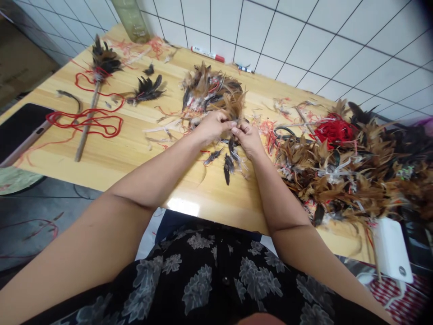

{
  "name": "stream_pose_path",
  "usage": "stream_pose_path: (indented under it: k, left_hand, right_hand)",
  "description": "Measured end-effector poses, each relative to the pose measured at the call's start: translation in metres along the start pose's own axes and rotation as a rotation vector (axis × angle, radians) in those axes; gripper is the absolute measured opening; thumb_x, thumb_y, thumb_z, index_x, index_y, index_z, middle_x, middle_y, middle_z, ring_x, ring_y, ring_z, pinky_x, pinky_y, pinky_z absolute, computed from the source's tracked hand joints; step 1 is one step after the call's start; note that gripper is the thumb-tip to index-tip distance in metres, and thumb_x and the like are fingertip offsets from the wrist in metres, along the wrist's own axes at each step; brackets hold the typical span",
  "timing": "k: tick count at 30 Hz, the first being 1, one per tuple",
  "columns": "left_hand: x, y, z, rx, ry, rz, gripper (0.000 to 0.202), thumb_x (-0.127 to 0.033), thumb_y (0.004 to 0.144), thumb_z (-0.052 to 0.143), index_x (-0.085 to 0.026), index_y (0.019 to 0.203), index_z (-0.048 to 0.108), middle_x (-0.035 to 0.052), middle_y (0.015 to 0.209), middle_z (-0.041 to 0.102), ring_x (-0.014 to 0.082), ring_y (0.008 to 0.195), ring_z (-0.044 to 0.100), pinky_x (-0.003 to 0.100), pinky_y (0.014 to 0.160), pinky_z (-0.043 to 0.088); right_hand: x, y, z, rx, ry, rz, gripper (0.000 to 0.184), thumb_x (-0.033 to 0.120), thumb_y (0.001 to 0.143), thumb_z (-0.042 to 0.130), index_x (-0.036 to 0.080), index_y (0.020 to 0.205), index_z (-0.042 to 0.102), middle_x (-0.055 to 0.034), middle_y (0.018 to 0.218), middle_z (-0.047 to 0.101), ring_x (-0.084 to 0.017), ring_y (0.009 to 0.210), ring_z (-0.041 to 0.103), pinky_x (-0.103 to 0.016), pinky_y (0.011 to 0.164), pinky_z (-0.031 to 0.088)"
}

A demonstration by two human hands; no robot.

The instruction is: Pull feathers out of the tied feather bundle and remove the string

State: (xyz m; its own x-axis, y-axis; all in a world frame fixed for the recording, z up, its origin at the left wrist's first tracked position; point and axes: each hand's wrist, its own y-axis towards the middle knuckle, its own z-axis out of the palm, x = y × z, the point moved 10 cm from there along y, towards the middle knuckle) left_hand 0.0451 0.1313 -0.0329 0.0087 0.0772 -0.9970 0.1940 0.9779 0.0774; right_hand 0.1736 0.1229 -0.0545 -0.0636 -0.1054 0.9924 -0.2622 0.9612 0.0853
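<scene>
My left hand and my right hand meet over the table, their fingertips pinched close together. Brown feathers stick up from between them, though the exact grip point is hidden by the fingers. Just beyond lies a bunch of brown and black feathers. Small dark feathers lie below my hands. To the left, a wooden stick has dark feathers bound at its top, and a loose red cord crosses it.
A large heap of brown feathers covers the right side, with a red string bundle on it. A phone lies at left. Markers and a greenish container are by the tiled wall. A white device sits at the right edge.
</scene>
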Motion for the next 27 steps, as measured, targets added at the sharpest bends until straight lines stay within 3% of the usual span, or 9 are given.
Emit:
stream_pose_path:
  k: [5,12,17,21,24,26,27]
  left_hand:
    - [-0.001,-0.009,0.011,0.049,-0.229,-0.083,0.048,-0.043,0.078,0.111,-0.015,0.070,0.072,0.0019,0.071,0.072,0.0138,0.069,0.063,0.026,0.072,0.050]
    - [-0.009,-0.010,0.003,-0.062,-0.179,-0.049,0.036,-0.020,0.088,0.099,-0.017,0.067,0.070,0.0003,0.066,0.069,0.0112,0.063,0.058,0.022,0.066,0.044]
    - [-0.015,-0.011,0.003,-0.036,-0.003,0.023,0.036,-0.015,0.094,0.076,-0.018,0.060,0.066,0.0005,0.064,0.067,0.0147,0.067,0.057,0.025,0.071,0.043]
    - [-0.024,-0.011,0.008,0.038,0.135,0.114,0.038,-0.018,0.096,0.073,-0.019,0.059,0.063,-0.0007,0.064,0.061,0.0161,0.069,0.055,0.028,0.076,0.044]
    - [-0.028,-0.005,-0.012,-0.054,0.227,0.139,0.020,-0.019,0.096,0.075,-0.019,0.076,0.073,0.0019,0.082,0.073,0.0211,0.091,0.068,0.031,0.097,0.053]
    - [-0.030,0.000,-0.045,-0.230,0.278,0.139,0.004,-0.018,0.092,0.078,-0.020,0.089,0.077,0.0043,0.100,0.078,0.0249,0.107,0.071,0.035,0.111,0.053]
    - [-0.030,0.002,-0.063,-0.316,0.313,0.135,0.005,-0.018,0.090,0.080,-0.022,0.092,0.077,0.0056,0.106,0.078,0.0267,0.111,0.070,0.038,0.115,0.053]
  right_hand:
    - [0.004,-0.005,0.001,-0.049,0.059,0.095,0.063,0.076,0.086,0.092,0.023,0.077,0.059,0.0084,0.061,0.051,-0.008,0.060,0.040,-0.027,0.064,0.035]
    - [0.013,-0.011,0.004,-0.073,0.079,0.145,0.052,0.055,0.105,0.082,0.023,0.074,0.055,0.0092,0.061,0.047,-0.008,0.059,0.038,-0.025,0.062,0.033]
    - [0.016,-0.012,0.006,-0.087,-0.007,0.157,0.058,0.063,0.096,0.090,0.022,0.070,0.058,0.0093,0.057,0.049,-0.008,0.059,0.039,-0.027,0.065,0.033]
    - [0.014,-0.011,0.006,-0.074,-0.045,0.140,0.065,0.070,0.093,0.090,0.024,0.067,0.052,0.0090,0.054,0.047,-0.009,0.058,0.038,-0.028,0.063,0.032]
    - [0.013,-0.010,0.001,-0.104,0.013,0.134,0.060,0.070,0.096,0.087,0.023,0.074,0.057,0.0092,0.057,0.047,-0.009,0.058,0.039,-0.026,0.061,0.032]
    - [0.009,-0.010,-0.004,-0.144,0.082,0.173,0.056,0.067,0.101,0.083,0.023,0.078,0.057,0.0097,0.059,0.044,-0.008,0.057,0.037,-0.024,0.059,0.032]
    - [0.007,-0.011,-0.007,-0.170,0.117,0.198,0.055,0.065,0.104,0.081,0.023,0.078,0.056,0.0098,0.060,0.042,-0.008,0.056,0.036,-0.023,0.057,0.032]
